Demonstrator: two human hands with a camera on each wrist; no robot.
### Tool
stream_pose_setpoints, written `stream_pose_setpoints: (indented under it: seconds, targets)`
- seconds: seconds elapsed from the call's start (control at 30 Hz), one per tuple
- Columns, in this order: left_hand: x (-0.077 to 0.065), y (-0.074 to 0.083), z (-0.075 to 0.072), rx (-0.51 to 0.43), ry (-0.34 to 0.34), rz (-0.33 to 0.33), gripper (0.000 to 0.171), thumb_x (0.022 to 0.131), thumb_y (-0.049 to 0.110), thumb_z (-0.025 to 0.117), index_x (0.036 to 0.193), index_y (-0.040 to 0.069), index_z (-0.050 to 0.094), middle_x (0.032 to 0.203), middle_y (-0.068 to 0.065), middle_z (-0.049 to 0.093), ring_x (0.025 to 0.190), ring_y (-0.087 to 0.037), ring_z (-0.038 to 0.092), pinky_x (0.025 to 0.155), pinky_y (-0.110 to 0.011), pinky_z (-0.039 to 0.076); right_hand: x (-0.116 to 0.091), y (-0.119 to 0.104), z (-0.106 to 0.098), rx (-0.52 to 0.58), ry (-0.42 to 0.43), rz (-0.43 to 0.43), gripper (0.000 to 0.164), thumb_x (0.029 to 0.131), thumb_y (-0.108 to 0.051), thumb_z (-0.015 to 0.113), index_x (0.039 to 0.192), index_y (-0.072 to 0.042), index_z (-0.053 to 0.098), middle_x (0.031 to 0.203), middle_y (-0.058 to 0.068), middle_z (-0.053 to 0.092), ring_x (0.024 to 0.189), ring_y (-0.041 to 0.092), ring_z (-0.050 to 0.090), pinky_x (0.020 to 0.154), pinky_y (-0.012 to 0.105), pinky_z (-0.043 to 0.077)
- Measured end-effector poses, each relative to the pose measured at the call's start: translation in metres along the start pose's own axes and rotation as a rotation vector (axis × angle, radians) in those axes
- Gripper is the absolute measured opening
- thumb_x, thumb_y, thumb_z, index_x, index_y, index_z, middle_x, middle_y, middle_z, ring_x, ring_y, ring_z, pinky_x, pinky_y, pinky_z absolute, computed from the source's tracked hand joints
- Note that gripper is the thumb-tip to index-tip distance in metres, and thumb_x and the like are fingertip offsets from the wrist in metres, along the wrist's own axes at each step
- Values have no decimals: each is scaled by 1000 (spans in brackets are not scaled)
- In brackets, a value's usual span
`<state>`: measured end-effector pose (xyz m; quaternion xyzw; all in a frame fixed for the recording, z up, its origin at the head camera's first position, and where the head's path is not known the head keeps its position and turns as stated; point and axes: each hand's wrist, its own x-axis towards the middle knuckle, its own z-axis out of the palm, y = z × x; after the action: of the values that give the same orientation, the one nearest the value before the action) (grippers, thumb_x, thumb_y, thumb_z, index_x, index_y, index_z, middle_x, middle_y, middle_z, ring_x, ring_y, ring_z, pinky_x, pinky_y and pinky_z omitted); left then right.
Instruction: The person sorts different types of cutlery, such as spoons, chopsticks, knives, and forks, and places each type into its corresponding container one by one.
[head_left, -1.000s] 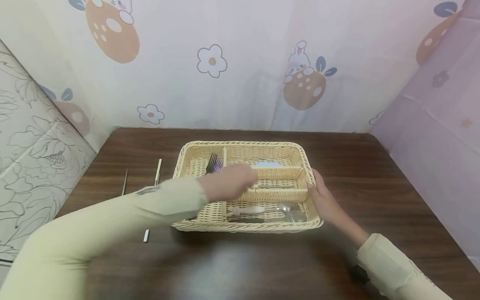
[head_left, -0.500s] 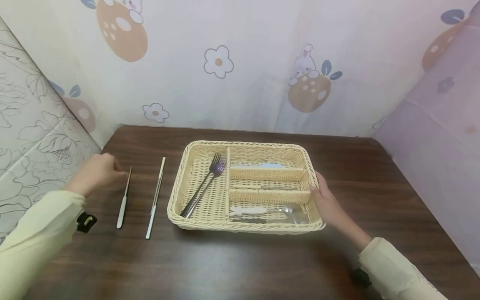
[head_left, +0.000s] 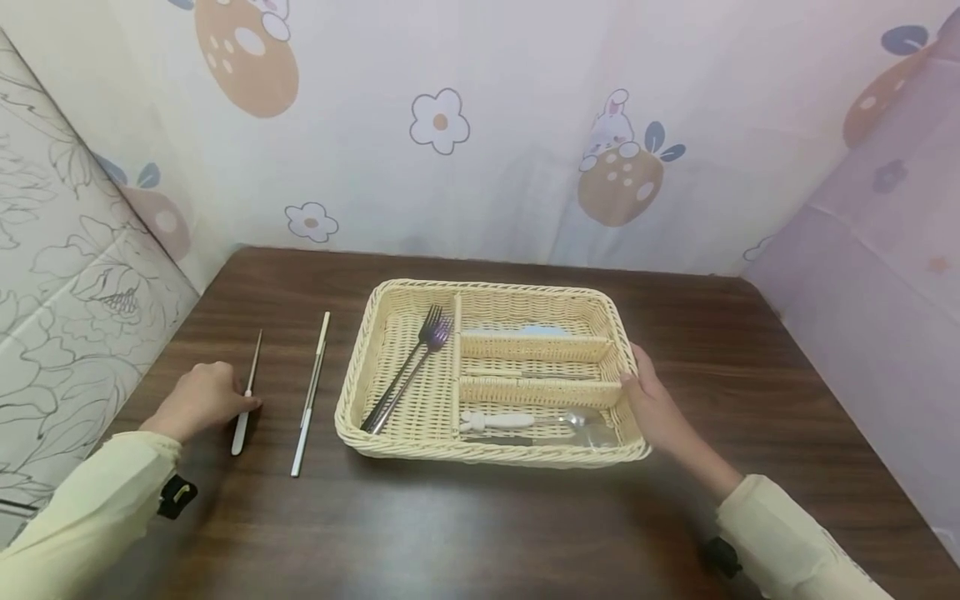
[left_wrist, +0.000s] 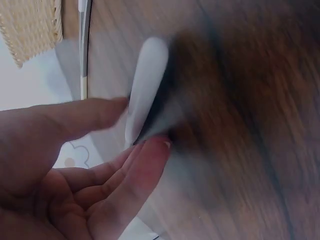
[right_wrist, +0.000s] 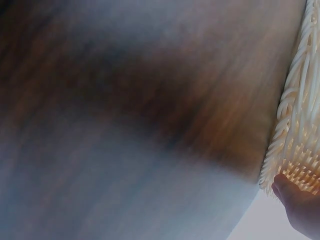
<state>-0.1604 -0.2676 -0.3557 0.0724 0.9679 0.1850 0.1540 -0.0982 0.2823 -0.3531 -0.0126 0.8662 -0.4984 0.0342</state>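
Observation:
A slim knife with a white handle [head_left: 241, 433] and a narrow metal blade lies on the table at the left. My left hand [head_left: 201, 402] is down over it, thumb on one side of the handle and fingertips on the other. In the left wrist view the handle [left_wrist: 148, 75] shows between thumb and fingers, its blade hidden. My right hand [head_left: 654, 408] grips the right end of a cream wicker basket [head_left: 487, 452], thumb over the rim. Two forks [head_left: 405, 367], one black and one purple-tinted, lie in its left compartment.
A pair of metal chopsticks [head_left: 303, 442] with pale ends lies between knife and basket. The basket's front compartment holds a spoon with a white bunny-shaped handle [head_left: 498, 421]; slim sticks lie in the middle one, a pale blue piece [head_left: 543, 331] in the back one.
My left hand has gone from over the basket to the left side, then down onto the knife's handle. The right hand has kept its grip on the basket.

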Motion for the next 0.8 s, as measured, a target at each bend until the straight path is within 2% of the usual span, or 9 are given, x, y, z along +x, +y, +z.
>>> stream_pose_setpoints:
  seconds: [0.07, 0.23, 0.33, 0.43, 0.6, 0.8]
  targets:
    - [0, 0, 1, -7, -7, 3, 45, 86, 18, 64, 47, 16, 42, 41, 8, 37, 39, -8, 38, 43, -26, 32, 0, 0, 0, 5, -1, 2, 53, 104, -15, 22, 152, -7, -1, 143, 36, 24, 120, 49, 42, 96, 59, 35]
    - [0, 3, 4, -34, -43, -13, 35, 87, 11, 61, 52, 8, 56, 45, 4, 50, 43, -11, 54, 44, -28, 42, 0, 0, 0, 26, -3, 2, 53, 104, -15, 22, 152, -8, 0, 143, 35, 24, 121, 48, 41, 96, 59, 35]
    - [1, 5, 4, -42, -57, -28, 31, 87, 9, 61, 56, 5, 60, 48, 2, 53, 45, -12, 57, 46, -28, 46, -1, 0, 0, 31, -2, 0, 53, 104, -14, 22, 152, -9, 0, 142, 35, 26, 119, 48, 43, 95, 58, 37]
    - [2, 4, 0, -31, -57, -13, 30, 86, 9, 60, 56, 6, 60, 48, 3, 54, 45, -12, 57, 47, -30, 46, -1, 0, 0, 31, -3, 3, 53, 104, -14, 22, 152, -10, 0, 142, 35, 26, 118, 47, 44, 94, 58, 39]
    - [5, 5, -18, 11, -18, 36, 31, 87, 14, 56, 58, 6, 61, 50, 2, 57, 47, -15, 58, 53, -38, 45, -1, -1, 0, 44, -7, 10, 53, 104, -15, 22, 152, -12, 0, 142, 34, 28, 115, 47, 47, 91, 56, 42]
    - [8, 23, -43, 42, 79, 91, 27, 87, 16, 56, 64, 6, 63, 60, -2, 59, 55, -18, 51, 52, -36, 40, -1, -1, 0, 40, -5, 10, 53, 104, -15, 22, 152, -11, 0, 143, 35, 25, 119, 48, 44, 94, 58, 39]
